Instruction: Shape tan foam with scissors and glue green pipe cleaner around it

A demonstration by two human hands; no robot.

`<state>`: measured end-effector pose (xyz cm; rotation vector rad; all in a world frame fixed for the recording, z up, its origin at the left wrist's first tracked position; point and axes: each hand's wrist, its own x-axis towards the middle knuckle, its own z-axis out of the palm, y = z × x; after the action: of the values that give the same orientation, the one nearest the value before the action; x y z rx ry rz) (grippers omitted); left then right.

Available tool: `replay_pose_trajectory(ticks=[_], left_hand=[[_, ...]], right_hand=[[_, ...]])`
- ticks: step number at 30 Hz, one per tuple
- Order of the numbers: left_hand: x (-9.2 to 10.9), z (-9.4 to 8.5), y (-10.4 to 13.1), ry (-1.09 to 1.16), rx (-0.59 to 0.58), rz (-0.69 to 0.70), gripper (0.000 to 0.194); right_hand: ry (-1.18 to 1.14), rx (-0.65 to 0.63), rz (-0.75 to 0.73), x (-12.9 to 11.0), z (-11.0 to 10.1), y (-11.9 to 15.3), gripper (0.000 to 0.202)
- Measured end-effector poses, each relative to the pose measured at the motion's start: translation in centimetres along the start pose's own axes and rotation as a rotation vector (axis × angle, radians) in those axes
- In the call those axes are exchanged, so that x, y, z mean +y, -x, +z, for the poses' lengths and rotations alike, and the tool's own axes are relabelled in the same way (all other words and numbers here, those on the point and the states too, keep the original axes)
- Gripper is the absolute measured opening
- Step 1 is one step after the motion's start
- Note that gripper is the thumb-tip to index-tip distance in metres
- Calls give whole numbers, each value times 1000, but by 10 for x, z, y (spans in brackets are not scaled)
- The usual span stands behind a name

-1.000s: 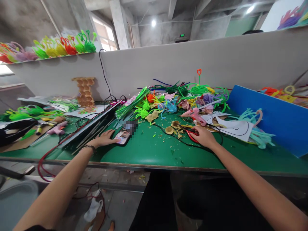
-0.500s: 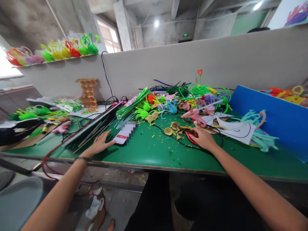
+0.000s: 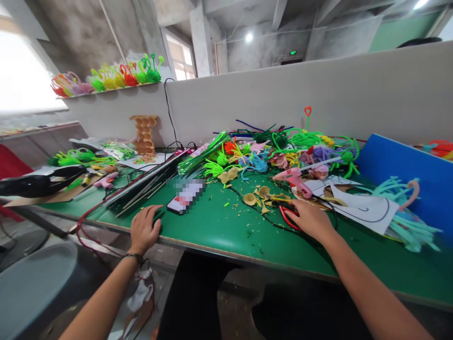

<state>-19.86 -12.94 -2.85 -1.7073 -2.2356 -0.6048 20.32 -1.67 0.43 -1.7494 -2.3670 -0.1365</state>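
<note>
My left hand (image 3: 144,227) rests at the front edge of the green tabletop (image 3: 212,231), thumb apart from the fingers and nothing in it. Just beyond it lies a smartphone (image 3: 186,196), its screen lit and partly blurred. On the right, my right hand (image 3: 312,219) is closed round the red handles of a pair of scissors (image 3: 286,216); the fingers cover part of them. Cut pieces of brown moulded egg tray (image 3: 249,199) lie left of the scissors. Behind my right hand a pink glue gun (image 3: 293,179) rests with a glue stick in its back.
A pile of pipe-cleaner pieces (image 3: 255,160) fills the table's back. To the right are a paper template (image 3: 368,208), turquoise pipe cleaners (image 3: 410,226) and a blue board (image 3: 406,174). An egg tray (image 3: 144,134) leans on the partition. Cables and scraps cross the table.
My left hand has drawn back from beside the phone to the table's front edge. My right hand stays on the scissors. The view has turned a little left.
</note>
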Motion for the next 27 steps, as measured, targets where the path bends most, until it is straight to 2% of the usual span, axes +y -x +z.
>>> replay_pose_trajectory(ticks=[5,15,17,20,24,27], left_hand=[[-3,2,0,-14,9,12,45],[-6,4,1,62,25,37,36],[-7,6,0,104,65,29,33],[-5,8,-1,166,186,-16,30],[12,-4,-1,276,362,-60,25],[41,-32,2,385,388,-8,28]], right_hand=[[40,-1,29,3,-3,-2,15],[-21,-16,-24,3,5,-3,13],[-37,-3,-31,2,5,-4,13],[-61,27,-47,2,7,-6,17],[-99,78,-58,4,12,-7,20],[-120,122,-58,8,16,-8,23]])
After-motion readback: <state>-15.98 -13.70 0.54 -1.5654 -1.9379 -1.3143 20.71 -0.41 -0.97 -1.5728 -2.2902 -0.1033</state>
